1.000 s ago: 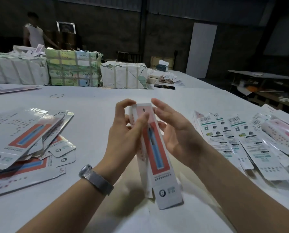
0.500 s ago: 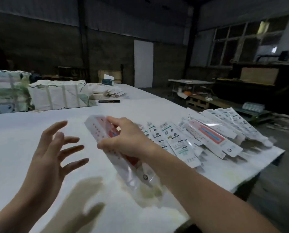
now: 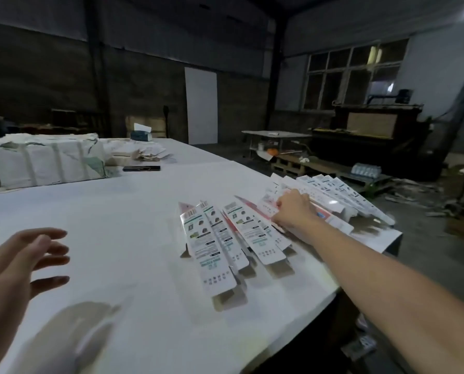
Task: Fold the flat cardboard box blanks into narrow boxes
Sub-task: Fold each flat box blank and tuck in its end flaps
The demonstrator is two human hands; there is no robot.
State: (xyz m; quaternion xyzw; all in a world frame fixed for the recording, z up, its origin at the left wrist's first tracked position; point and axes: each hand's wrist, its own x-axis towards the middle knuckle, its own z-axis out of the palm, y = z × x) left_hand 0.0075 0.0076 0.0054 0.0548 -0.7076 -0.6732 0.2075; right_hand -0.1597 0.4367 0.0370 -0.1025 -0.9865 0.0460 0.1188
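Note:
A row of folded narrow boxes [image 3: 217,238], white with green and black print, lies fanned out along the right side of the white table [image 3: 112,228]. My right hand [image 3: 293,211] reaches over the far part of that row. Its thumb and curled fingers hold a white-and-red narrow box [image 3: 268,209] down on the other boxes; the fingertips are hidden. My left hand [image 3: 17,260] hovers above the table at the left with its fingers spread, holding nothing.
A wrapped, strapped bundle [image 3: 44,157] stands at the back left, with a black phone [image 3: 141,168] and loose papers [image 3: 147,153] beside it. The table's right edge [image 3: 366,268] runs just past the boxes. Beyond it are pallets [image 3: 301,164] and another table [image 3: 276,134].
My right hand has carried the folded box from in front of me to the row at the right and lowered it there. My left hand let go and stays open. My view swung right.

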